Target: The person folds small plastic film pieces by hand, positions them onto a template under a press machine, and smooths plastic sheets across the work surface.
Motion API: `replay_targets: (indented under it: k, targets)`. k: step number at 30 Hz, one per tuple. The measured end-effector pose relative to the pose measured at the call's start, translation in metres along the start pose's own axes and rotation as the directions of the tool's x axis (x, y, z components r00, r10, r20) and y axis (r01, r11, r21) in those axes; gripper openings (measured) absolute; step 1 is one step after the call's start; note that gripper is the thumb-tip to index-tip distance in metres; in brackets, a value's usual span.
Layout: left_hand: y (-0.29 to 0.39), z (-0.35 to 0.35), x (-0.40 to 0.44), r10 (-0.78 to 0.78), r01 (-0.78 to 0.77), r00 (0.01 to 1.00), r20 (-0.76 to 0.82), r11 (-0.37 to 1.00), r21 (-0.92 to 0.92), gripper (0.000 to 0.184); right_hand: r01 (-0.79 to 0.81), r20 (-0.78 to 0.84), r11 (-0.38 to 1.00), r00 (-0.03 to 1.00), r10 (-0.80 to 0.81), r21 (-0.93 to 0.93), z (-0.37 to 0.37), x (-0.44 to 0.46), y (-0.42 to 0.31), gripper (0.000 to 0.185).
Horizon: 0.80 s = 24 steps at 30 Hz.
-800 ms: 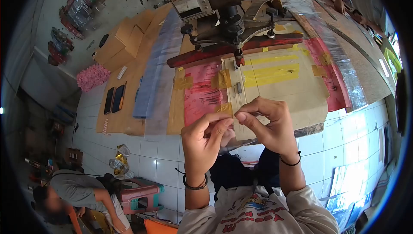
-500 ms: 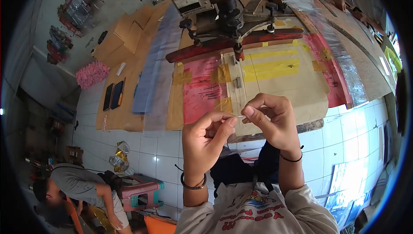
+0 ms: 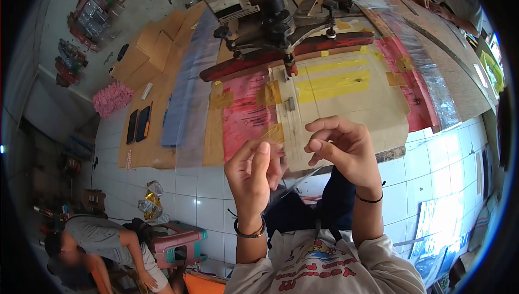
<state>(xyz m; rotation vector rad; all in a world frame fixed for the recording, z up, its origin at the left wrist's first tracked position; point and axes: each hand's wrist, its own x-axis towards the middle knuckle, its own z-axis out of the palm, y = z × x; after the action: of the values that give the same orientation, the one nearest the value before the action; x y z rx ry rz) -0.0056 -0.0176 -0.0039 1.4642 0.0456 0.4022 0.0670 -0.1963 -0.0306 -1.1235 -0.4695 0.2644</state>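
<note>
Beyond the left fingers (image 3: 261,159), the red sheet (image 3: 238,124) is taped, presumably against slipping. Their pinch is unclear; right fingers (image 3: 335,123) are parted.

Before you, a smooth, matt beige board (image 3: 351,111) bears glossy yellow tape (image 3: 334,85), near dark metal bracketry (image 3: 283,30), shiny translucent plastic sheeting (image 3: 190,113) and glossy floor tiles (image 3: 211,215).
</note>
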Motion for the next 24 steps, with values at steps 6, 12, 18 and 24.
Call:
replay_targets:
  k: [6, 12, 18, 24]
  targets:
    - [-0.012, 0.0, 0.014, 0.241, -0.26, 0.957, 0.159, 0.96, 0.106, 0.012, 0.172, -0.012, 0.985, 0.985, -0.171, 0.015, -0.014, -0.001, 0.005, 0.015]
    - [-0.005, 0.001, 0.017, 0.302, -0.321, 0.92, 0.25, 0.946, 0.039, 0.004, 0.288, 0.056, 0.957, 0.955, -0.29, 0.033, -0.022, -0.005, -0.003, 0.019]
    - [0.004, 0.008, 0.013, 0.228, -0.209, 0.954, 0.194, 0.971, -0.113, 0.007, 0.334, -0.002, 0.939, 0.942, -0.335, -0.078, -0.013, -0.006, -0.009, 0.011]
    - [-0.003, 0.002, 0.01, 0.183, -0.188, 0.958, 0.219, 0.982, 0.002, 0.014, 0.144, -0.025, 0.979, 0.988, -0.149, -0.145, -0.011, -0.008, -0.011, 0.014]
